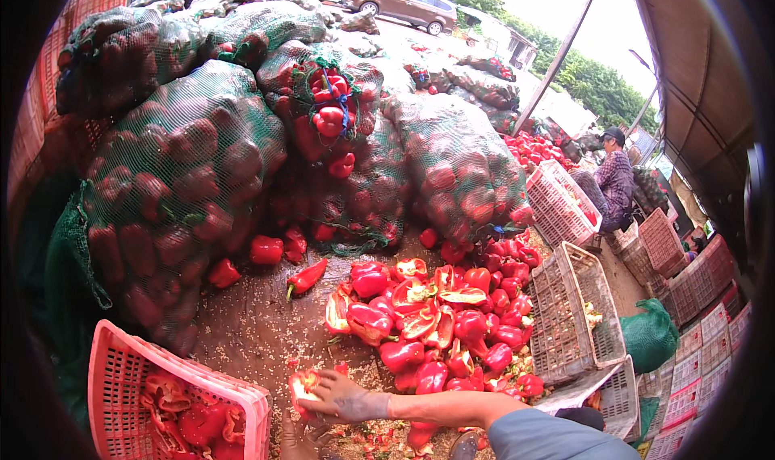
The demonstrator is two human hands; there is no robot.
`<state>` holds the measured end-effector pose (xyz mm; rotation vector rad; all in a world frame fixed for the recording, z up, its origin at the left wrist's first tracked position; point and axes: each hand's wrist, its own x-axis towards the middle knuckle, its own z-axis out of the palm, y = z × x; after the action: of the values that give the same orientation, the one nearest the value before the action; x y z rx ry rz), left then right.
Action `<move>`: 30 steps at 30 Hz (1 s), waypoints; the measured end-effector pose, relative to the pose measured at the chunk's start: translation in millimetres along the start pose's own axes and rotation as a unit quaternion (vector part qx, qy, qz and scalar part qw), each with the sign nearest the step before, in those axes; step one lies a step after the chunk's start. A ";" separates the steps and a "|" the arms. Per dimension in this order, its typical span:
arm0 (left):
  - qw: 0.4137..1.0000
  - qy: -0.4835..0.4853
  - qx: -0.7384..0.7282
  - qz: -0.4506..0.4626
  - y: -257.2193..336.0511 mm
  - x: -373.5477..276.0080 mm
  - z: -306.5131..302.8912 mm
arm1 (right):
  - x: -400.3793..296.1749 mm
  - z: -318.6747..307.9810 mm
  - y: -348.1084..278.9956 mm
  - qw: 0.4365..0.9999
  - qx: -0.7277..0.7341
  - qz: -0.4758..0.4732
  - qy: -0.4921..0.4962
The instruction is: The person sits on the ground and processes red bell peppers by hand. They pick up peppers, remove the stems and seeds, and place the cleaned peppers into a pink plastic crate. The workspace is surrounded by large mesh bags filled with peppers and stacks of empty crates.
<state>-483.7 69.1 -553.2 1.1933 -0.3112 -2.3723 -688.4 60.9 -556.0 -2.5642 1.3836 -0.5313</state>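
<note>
My right hand (345, 396), at the end of an arm in a blue sleeve, grips a cut red bell pepper (301, 387) whose pale inside shows. Just below it, at the bottom edge, is my left hand (301, 440), fingers apart and nothing visible in them; part of it is cut off by the picture. To the left, a tilted pink plastic crate (257, 402) holds opened red pepper pieces (203, 420). A heap of red bell peppers (424, 321), some whole and some split, lies beyond my right forearm. Loose seeds and scraps cover the ground around both hands.
Green mesh sacks full of peppers (181, 175) form a high bank ahead. A long red pepper (307, 278) lies before them. Dirty plastic crates (554, 315) and a green mesh bundle (649, 333) stand at right. Farther off, a person (614, 178) sits beside another crate (560, 203).
</note>
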 end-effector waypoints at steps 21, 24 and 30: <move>0.970 0.029 -0.192 0.147 -16.2 14.8 -7.2 | -10.8 34.4 -40.5 0.997 0.054 0.018 0.045; 0.968 0.072 -0.052 0.234 -16.0 7.8 16.4 | -9.5 30.5 -44.9 0.983 0.107 0.123 0.080; 0.968 0.010 -0.022 0.251 -4.3 12.0 14.6 | 9.1 16.0 -58.7 0.936 0.176 0.266 0.150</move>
<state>-502.9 66.8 -554.5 0.9762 -0.4871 -1.9152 -632.4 85.5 -549.8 -1.7770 1.7954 -0.9827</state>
